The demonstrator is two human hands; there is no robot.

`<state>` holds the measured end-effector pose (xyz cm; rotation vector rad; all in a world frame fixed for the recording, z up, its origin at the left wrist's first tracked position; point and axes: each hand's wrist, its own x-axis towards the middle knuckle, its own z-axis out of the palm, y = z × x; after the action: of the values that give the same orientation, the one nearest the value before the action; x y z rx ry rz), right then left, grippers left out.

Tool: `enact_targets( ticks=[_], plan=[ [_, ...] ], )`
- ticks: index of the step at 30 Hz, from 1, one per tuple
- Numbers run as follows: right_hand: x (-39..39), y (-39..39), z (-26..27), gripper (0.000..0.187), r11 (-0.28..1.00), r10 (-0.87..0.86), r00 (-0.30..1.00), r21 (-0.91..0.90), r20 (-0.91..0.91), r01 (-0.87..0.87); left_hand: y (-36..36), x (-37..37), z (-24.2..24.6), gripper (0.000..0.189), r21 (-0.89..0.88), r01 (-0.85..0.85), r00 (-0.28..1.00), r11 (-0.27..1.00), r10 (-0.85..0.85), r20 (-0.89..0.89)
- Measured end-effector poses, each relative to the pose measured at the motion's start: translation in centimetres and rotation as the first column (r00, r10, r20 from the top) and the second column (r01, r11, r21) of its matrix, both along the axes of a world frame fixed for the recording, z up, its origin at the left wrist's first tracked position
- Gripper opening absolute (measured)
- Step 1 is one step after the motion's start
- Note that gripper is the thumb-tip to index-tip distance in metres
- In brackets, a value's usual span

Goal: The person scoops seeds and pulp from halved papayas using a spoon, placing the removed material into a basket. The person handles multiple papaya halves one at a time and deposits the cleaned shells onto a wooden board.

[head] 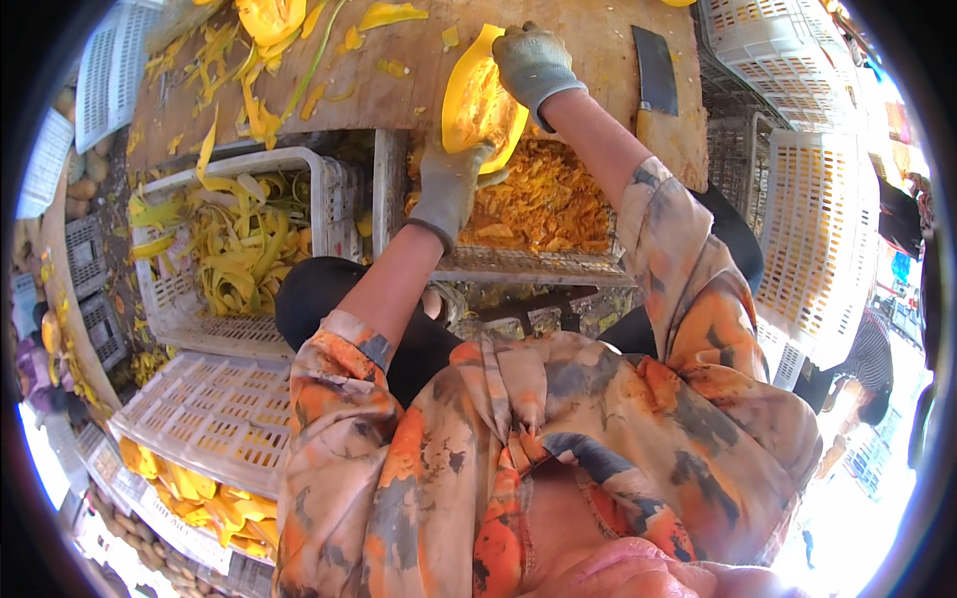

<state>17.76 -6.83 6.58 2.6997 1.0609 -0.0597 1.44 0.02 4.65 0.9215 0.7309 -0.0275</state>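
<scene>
A halved, peeled pumpkin [482, 112] with its cut, fibrous hollow facing up is held over the near edge of the wooden board. My left hand [452, 176], in a dirty knit glove, grips its near end. My right hand [534, 63], gloved too, is curled at the upper right rim of the hollow; whether it holds a tool inside is hidden. Below lies a crate [523, 265] with orange pumpkin pulp and seeds [542, 198]. On the board's right rests a cleaver [656, 71] with a wooden handle. Another cut pumpkin piece [271, 19] lies at the top left.
A white plastic crate [224, 340] of long peels [247, 254] stands at the left, above another crate [209, 426] near yellow pumpkin pieces [202, 501]. White crates [811, 239] are at the right, where a person [860, 374] bends. Peel scraps litter the wooden board [598, 30].
</scene>
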Motion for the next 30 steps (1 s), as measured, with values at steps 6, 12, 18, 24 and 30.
enact_targets(
  ticks=[6, 12, 18, 24, 30],
  plan=[
    [-5.2, 0.0, -1.8, 0.02, 0.999, 0.009, 0.981, 0.055, -0.193, 0.001, -0.1, 1.2, -1.1, 0.06, 0.06, -0.042, 0.999, 0.997, 0.044, -0.031],
    [-4.0, -1.4, 1.3, 0.031, 0.984, -0.032, 0.967, 0.161, -0.252, 0.075, 0.5, 1.0, -0.8, 0.053, 0.057, -0.004, 0.999, 0.998, 0.006, -0.049],
    [-3.1, 0.4, -1.1, 0.029, 0.961, -0.152, 0.96, 0.193, -0.236, 0.2, 0.7, 1.5, -0.5, 0.049, 0.008, 0.026, 0.997, 1.0, -0.025, -0.072],
    [-6.1, -2.2, -0.6, 0.026, 0.913, 0.308, 0.943, 0.318, -0.122, -0.257, 1.8, 1.1, -1.4, 0.042, -0.111, 0.0, 0.999, 0.994, 0.004, 0.036],
    [-2.8, -0.1, 0.1, 0.027, 0.967, -0.131, 0.949, 0.173, -0.285, 0.185, 1.6, 1.4, -0.4, 0.046, -0.051, 0.051, 0.998, 0.997, -0.049, 0.039]
  ],
)
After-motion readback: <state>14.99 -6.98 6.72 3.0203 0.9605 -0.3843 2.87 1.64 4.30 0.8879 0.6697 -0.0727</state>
